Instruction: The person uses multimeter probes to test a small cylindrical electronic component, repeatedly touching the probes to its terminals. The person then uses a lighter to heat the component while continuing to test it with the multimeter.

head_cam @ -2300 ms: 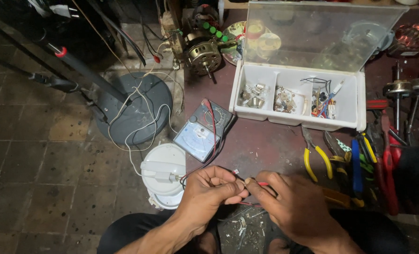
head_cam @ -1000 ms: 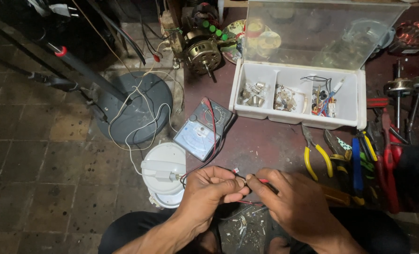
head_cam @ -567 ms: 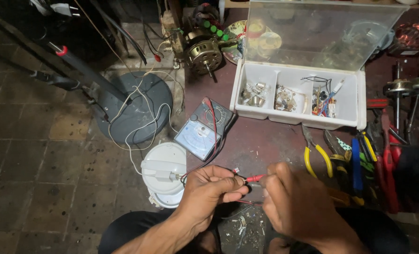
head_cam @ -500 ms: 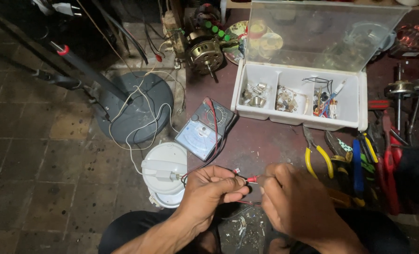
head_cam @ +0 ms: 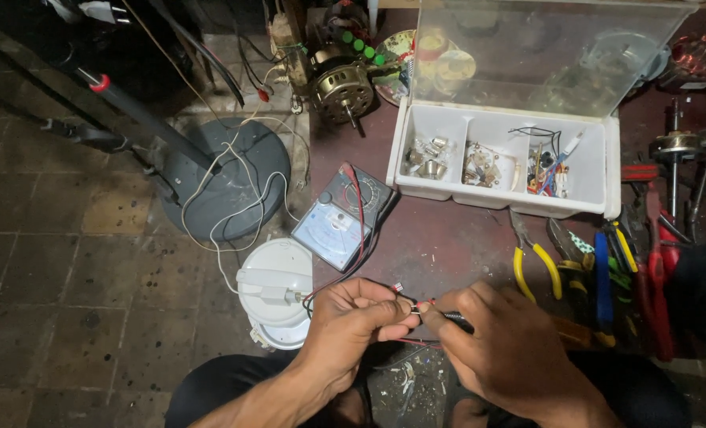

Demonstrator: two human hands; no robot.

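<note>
My left hand (head_cam: 353,321) pinches thin red and black wires (head_cam: 404,295) low over the dark red table (head_cam: 448,246); my right hand (head_cam: 499,349) grips a slim dark tool (head_cam: 454,319), its tip meeting the wire ends between my fingertips; a meter (head_cam: 341,222) lies just beyond; yellow-handled pliers (head_cam: 531,257) rest near my right hand.

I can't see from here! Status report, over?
Left hand pinching thin wires. Right hand holding a dark probe at the wire ends. Meter just beyond; nothing between.
</note>
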